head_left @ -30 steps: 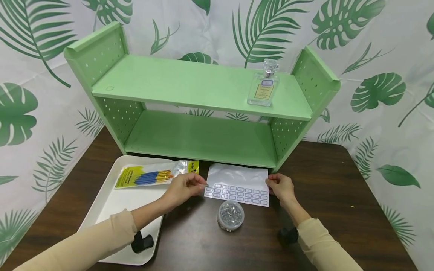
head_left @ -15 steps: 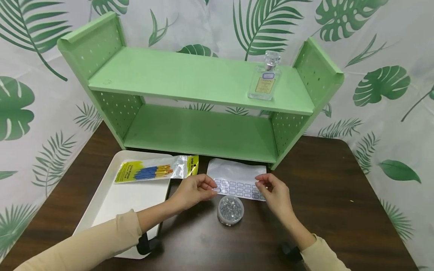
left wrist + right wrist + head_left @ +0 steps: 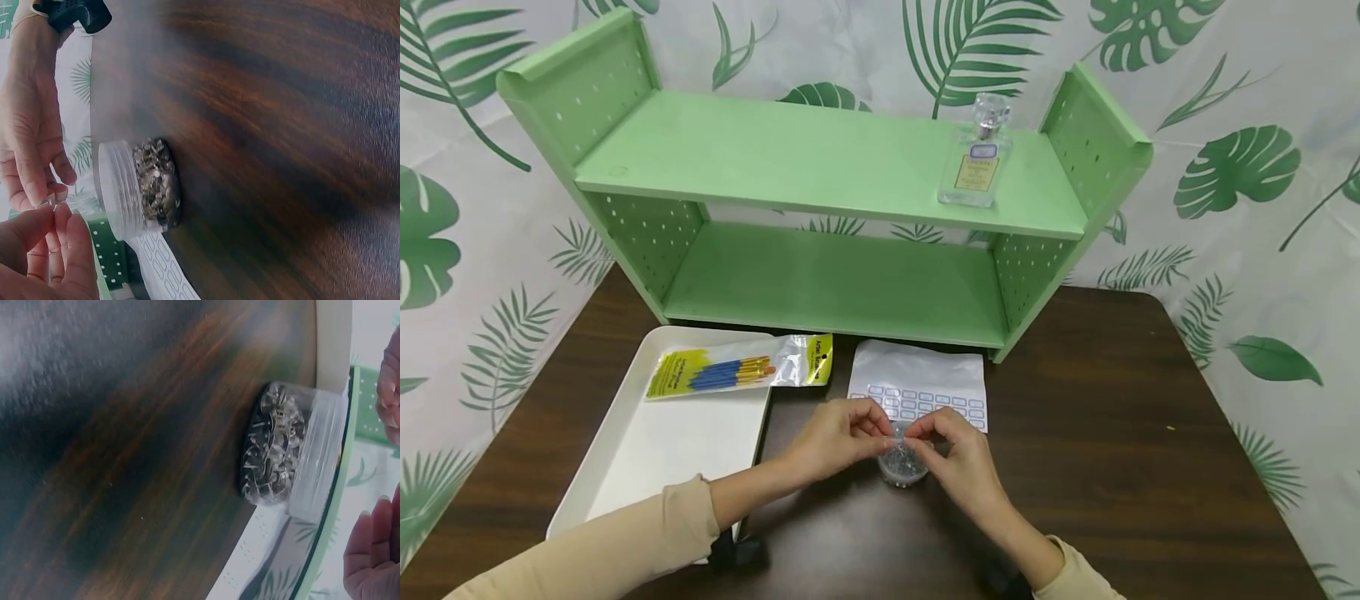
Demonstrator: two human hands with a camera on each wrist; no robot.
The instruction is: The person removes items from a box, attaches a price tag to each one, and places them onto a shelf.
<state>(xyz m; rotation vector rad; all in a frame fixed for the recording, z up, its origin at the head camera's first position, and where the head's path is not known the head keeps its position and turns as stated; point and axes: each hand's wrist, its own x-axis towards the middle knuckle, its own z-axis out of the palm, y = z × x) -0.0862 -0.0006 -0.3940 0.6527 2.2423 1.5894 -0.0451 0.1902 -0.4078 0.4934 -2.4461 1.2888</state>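
Note:
Above a clear round jar (image 3: 902, 473), my left hand (image 3: 844, 433) and right hand (image 3: 958, 457) meet fingertip to fingertip. Between them they pinch a small label sticker (image 3: 50, 200), mostly covered by the fingers. The jar stands upright on the table, full of silver thumbtacks (image 3: 275, 447), its lid on. Just behind it lies a white sheet of label stickers (image 3: 925, 385) with purple-bordered rows along its near part. A glass perfume bottle (image 3: 973, 167) bearing a similar purple-bordered label stands on the upper shelf.
A green two-tier shelf (image 3: 835, 279) spans the back of the brown table (image 3: 1112, 467). To the left, a white tray (image 3: 677, 450) carries a packet of blue-handled paintbrushes (image 3: 737, 367), which overhangs its right rim.
Both hands have left the sticker sheet and come together over the jar. The left carried a label sticker there; the right now grips it too. The view has tilted slightly downward.

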